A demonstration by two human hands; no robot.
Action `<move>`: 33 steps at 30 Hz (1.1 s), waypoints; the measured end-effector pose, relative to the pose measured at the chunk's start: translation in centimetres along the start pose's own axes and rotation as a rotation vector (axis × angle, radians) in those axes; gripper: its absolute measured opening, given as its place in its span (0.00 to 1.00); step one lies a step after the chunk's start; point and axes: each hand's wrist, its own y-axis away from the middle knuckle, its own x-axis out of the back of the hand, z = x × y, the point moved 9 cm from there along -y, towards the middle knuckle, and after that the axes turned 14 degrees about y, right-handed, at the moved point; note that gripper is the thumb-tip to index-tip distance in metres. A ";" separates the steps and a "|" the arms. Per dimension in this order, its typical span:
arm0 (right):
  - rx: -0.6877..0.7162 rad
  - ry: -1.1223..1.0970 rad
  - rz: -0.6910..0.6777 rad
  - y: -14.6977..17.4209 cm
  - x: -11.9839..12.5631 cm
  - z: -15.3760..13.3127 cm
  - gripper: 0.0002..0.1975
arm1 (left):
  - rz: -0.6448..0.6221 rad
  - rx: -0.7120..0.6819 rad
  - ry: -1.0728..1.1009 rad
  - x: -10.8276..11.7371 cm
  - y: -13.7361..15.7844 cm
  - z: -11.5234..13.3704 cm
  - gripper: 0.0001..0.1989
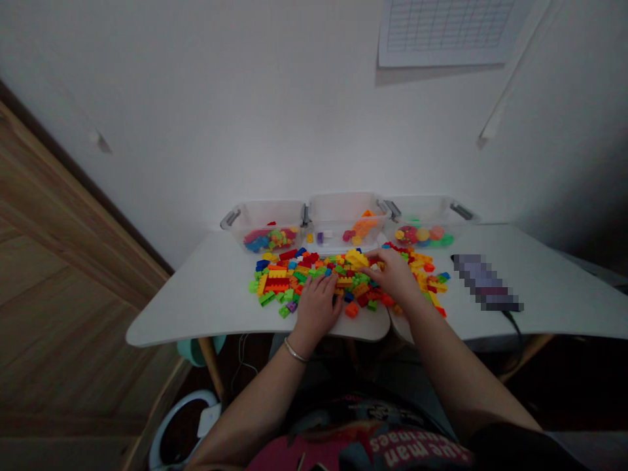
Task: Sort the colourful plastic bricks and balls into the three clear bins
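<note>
Many colourful plastic toy bricks [277, 286] lie in a loose heap across the white table. My left hand [318, 304] rests on the near middle of the heap with its fingers stretched over the bricks, gripping none. Just to the right, my right hand [396, 278] reaches in from the side. Its thumb and fingertips close on a yellow toy brick [356, 258], slightly above the pile. The fingers partly cover the brick's right end.
Behind the heap stand a left clear bin [267, 212], a middle clear bin [343, 208] and a right clear bin [424, 208], each holding coloured pieces. A pixelated phone-like device [485, 282] with a cable [514, 322] lies right. The tabletop [196, 307] has a seam near the middle.
</note>
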 end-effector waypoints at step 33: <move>-0.368 0.302 0.025 -11.5 -0.2 6.2 0.17 | -0.012 0.021 0.025 0.3 -0.1 -0.1 0.22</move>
